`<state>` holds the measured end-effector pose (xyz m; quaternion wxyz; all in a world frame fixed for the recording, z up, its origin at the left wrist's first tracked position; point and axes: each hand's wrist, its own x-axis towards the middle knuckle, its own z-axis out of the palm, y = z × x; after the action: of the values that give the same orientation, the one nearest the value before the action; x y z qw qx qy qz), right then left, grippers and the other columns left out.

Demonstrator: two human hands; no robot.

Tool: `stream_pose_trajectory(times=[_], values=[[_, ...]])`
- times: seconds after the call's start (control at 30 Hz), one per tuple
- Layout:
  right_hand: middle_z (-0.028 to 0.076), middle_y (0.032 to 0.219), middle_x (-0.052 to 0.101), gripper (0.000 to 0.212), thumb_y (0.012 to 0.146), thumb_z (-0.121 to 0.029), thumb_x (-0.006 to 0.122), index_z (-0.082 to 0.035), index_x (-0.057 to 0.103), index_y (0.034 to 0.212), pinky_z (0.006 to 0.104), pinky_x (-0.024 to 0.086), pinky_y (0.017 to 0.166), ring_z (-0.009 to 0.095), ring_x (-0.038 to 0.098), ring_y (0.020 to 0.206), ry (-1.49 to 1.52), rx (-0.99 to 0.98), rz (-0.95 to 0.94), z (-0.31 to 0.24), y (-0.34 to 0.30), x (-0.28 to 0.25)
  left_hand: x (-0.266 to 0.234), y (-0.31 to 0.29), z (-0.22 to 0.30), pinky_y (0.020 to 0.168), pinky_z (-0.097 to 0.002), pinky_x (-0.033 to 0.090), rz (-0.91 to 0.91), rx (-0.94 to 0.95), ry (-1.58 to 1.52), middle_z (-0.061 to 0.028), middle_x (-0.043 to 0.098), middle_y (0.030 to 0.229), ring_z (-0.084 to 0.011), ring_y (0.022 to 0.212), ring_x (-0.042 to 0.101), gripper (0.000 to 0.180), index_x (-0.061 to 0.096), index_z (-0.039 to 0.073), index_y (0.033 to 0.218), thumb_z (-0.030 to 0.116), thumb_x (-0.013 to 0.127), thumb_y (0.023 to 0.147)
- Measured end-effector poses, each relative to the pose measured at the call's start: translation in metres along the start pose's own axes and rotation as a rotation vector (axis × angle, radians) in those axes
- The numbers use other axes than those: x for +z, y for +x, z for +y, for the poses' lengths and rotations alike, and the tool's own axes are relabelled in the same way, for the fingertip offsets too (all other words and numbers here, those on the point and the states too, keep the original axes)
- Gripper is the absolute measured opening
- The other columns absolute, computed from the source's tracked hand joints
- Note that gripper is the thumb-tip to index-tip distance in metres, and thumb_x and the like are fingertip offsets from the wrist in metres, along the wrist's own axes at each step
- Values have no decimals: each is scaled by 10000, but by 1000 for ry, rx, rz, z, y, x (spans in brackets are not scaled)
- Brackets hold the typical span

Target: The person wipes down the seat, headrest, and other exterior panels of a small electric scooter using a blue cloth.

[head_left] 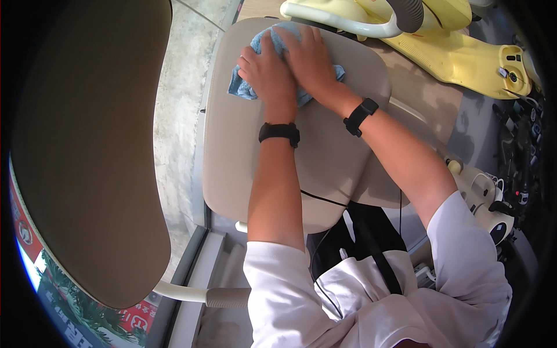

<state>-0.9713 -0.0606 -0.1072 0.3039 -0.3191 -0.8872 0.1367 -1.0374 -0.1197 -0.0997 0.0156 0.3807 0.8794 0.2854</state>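
Note:
A light blue cloth (239,88) lies bunched near the far end of a beige padded seat (238,156). My left hand (266,72) presses on the cloth with bent fingers closed over it. Just to its right, my right hand (313,61) also bears down on the cloth, its fingers wrapped over the far part. Both hands sit close together, and part of the cloth is hidden beneath them. Each wrist wears a black band.
A large brown backrest panel (93,145) fills the left side. A white armrest with a ribbed grip (229,297) stands at the lower left. Yellow scooter-like bodywork (441,58) is at the far right, with dark cluttered parts below it. A thin black cable (325,198) crosses the seat.

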Motion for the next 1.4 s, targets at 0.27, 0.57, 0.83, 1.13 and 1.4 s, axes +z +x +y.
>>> stream_pose_trajectory(times=[0.27, 0.57, 0.83, 1.13, 1.4], values=[[118, 1065, 550, 410, 825, -87, 640, -145, 576, 1225, 432, 494, 814, 316, 535, 979, 16, 5, 31, 7, -1, 3, 5, 4, -6, 969, -487, 364, -43, 18, 4, -199, 497, 1195, -390, 1135, 465, 528, 532, 141, 1361, 213, 681, 860], [154, 1123, 577, 454, 788, -159, 684, -129, 601, 1233, 450, 472, 911, 361, 538, 1085, 19, 137, -25, -2, -15, -19, -3, -6, -11, 948, -511, 415, -28, 125, 98, -207, 520, 1185, -424, 1119, 515, 521, 550, 138, 1337, 226, 668, 838], [95, 920, 624, 333, 757, -232, 718, -128, 686, 1072, 424, 527, 763, 299, 602, 910, 152, 93, 20, 7, -75, -51, -26, -74, 6, 831, -463, 443, -56, 108, 97, -176, 560, 984, -383, 952, 555, 411, 640, 126, 1175, 161, 668, 766], [72, 915, 580, 394, 721, -106, 700, -133, 688, 1114, 394, 517, 729, 273, 565, 872, 249, 123, -106, -5, -157, -139, -49, -188, 46, 823, -486, 449, -203, -24, -134, -199, 571, 993, -411, 934, 552, 512, 582, 48, 1248, 173, 688, 763], [114, 1266, 538, 736, 684, 46, 694, -212, 545, 1357, 419, 486, 994, 341, 503, 1205, 292, 95, -192, -5, -182, -156, -73, -210, 54, 899, -493, 440, -346, 134, -133, -270, 546, 1158, -435, 1026, 522, 768, 406, 0, 1426, 7, 726, 728]])
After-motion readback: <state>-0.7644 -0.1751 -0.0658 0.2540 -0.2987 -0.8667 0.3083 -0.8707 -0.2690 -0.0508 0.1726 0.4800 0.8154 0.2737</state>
